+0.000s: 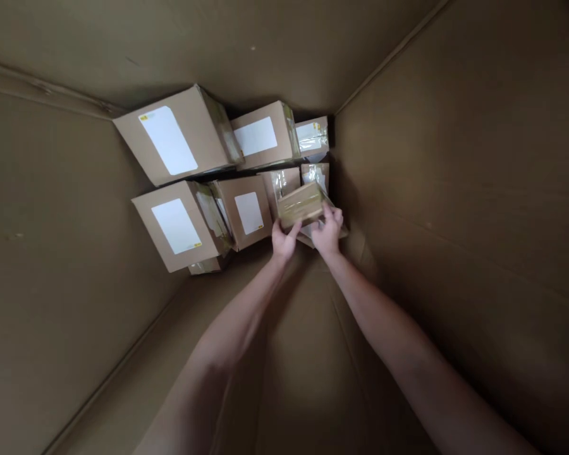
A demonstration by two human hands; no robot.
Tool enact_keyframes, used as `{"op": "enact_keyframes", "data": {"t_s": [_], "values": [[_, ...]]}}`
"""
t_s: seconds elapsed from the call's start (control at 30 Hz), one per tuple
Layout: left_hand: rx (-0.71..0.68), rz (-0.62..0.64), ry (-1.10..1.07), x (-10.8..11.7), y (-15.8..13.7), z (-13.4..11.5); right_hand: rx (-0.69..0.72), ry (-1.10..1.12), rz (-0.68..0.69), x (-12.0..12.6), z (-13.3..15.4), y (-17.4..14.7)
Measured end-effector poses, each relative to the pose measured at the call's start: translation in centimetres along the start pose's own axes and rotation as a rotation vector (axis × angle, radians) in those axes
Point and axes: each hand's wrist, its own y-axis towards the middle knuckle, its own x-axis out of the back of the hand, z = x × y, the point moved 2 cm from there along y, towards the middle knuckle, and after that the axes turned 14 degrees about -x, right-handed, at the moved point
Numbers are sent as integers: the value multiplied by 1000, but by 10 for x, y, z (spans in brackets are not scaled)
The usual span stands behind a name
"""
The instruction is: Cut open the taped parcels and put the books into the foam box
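Note:
Between my two hands is a small taped cardboard box [301, 203], tilted, with a strip of shiny tape along its side. My left hand [283, 241] grips its lower left corner, thumb on the near face. At the right end, my right hand [329, 230] closes on the box with its fingers on the edge. Below and behind it, partly covered by my right hand, another taped carton [342, 229] shows. Just left of the held box stands a brown box with a white label [249, 213]. My fingers' far sides are hidden.
Tall cardboard walls [455, 189] of a large container surround everything. Labelled boxes are stacked at its far left, among them a large upper box [189, 126] and a lower box [175, 227]. Smaller cartons [313, 136] sit in the far right corner.

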Motion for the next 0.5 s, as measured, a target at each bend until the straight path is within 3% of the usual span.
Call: {"op": "enact_keyframes", "data": {"t_s": [0.07, 0.13, 0.23, 0.3, 0.4, 0.47, 0.5], "values": [[-40, -65, 101, 30, -14, -14, 251, 51, 127, -13, 42, -16], [30, -107, 281, 57, -16, -19, 473, 61, 335, -32, 80, -22], [109, -207, 537, 84, 4, -16, 602, 28, 569, -58, 110, -9], [47, -241, 566, 91, 22, -9, 477, 47, 530, -61, 105, 15], [31, -229, 475, 98, 37, 11, 55, 71, 385, -49, 64, 50], [111, -212, 399, 105, 36, 27, -201, 26, 457, -42, 30, 59], [153, -198, 366, 108, 34, 34, -241, 3, 517, -41, 17, 58]]}}
